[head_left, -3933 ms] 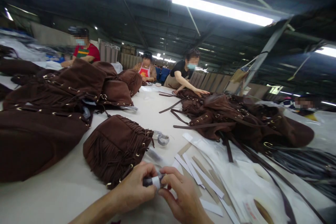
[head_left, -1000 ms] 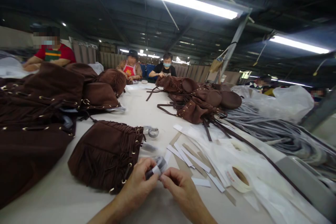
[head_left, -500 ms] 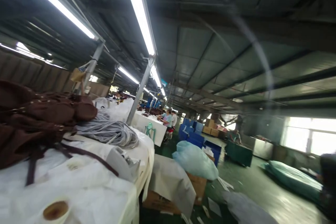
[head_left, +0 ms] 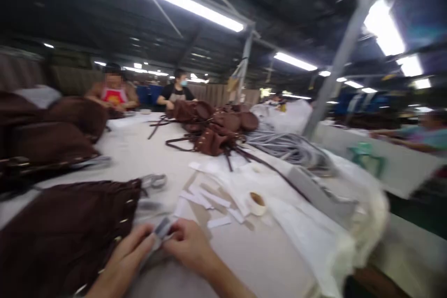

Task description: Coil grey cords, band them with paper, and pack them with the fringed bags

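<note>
At the near edge of the table, my left hand (head_left: 127,252) and my right hand (head_left: 193,244) meet over a small grey-and-white strip (head_left: 162,227). The fingers of both hands pinch it; motion blur hides what exactly it is. Left of my hands, partly behind my left forearm, lies a dark brown bag (head_left: 66,223) with metal eyelets along its edge. Several white paper strips (head_left: 219,221) are scattered just beyond my right hand. A roll of tape (head_left: 257,203) rests to their right.
More brown bags are heaped at the left (head_left: 77,125) and mid-table (head_left: 218,137). A bundle of grey cords (head_left: 289,151) lies at the right, near a metal post (head_left: 335,70). Two people (head_left: 113,91) (head_left: 179,91) work across the table; another person (head_left: 428,132) is at the far right.
The view has swung left and down from the aisle to the table. Both my hands, the strip and the brown bag beside them are now visible.
</note>
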Action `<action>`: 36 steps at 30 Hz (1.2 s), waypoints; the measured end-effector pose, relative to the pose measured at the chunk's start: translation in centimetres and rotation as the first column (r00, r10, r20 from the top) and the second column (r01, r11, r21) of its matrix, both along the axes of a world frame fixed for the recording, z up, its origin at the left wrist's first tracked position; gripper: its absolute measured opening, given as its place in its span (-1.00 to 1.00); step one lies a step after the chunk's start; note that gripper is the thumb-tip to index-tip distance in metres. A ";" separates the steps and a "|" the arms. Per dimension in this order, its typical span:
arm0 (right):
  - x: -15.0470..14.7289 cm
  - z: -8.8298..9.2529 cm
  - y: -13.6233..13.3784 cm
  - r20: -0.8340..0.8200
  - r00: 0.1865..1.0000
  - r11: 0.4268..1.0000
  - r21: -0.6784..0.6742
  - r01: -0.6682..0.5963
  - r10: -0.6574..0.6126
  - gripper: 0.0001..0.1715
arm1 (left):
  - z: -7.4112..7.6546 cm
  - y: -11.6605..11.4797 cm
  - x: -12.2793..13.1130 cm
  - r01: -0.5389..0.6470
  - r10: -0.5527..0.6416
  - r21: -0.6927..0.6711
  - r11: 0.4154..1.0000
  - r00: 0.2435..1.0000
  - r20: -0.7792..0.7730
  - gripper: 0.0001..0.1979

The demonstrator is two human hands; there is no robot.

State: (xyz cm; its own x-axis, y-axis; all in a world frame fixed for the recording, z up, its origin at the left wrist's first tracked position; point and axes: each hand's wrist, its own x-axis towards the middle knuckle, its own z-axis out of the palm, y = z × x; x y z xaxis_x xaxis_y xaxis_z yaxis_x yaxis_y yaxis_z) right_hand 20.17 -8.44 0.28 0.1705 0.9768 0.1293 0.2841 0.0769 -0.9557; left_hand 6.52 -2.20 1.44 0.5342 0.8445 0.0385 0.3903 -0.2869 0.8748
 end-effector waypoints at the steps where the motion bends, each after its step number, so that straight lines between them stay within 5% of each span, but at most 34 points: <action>1: -2.0 -0.7 0.9 -0.065 0.997 0.999 -0.027 -0.046 0.044 -0.91 | 0.0 0.1 -2.9 -0.013 0.013 -0.007 1.000 1.000 0.023 -0.56; 4: -3.6 -1.6 1.7 -0.170 0.985 0.994 -0.097 -0.058 0.041 -0.88 | 0.0 -0.3 -6.0 0.058 -0.047 -0.054 0.997 0.981 0.187 -0.70; 14: -2.7 -1.9 0.7 -0.256 0.966 0.997 -0.079 0.006 -0.026 -0.78 | -0.4 -0.5 -4.8 0.120 -0.061 -0.210 0.970 0.961 0.270 -0.74; 24: -3.5 -2.8 0.7 -0.301 0.939 0.986 -0.031 0.166 -0.168 -0.58 | -1.5 -0.2 -4.6 0.092 -0.030 -0.169 0.981 0.940 0.340 -0.73; 27: -3.4 -2.6 0.7 -0.253 0.943 0.976 -0.030 0.214 -0.215 -0.66 | -2.0 0.1 -4.5 0.091 -0.026 -0.167 0.982 0.934 0.356 -0.71; 33: -3.5 -1.6 0.1 -0.176 0.974 0.989 -0.059 0.134 -0.143 -0.82 | -2.2 0.2 -4.4 0.077 -0.019 -0.154 0.985 0.936 0.351 -0.74; 36: -3.8 -1.0 -0.6 -0.316 0.942 0.971 -0.235 0.037 -0.113 -0.84 | -1.8 -0.1 -4.4 0.067 -0.022 -0.123 0.990 0.942 0.335 -0.79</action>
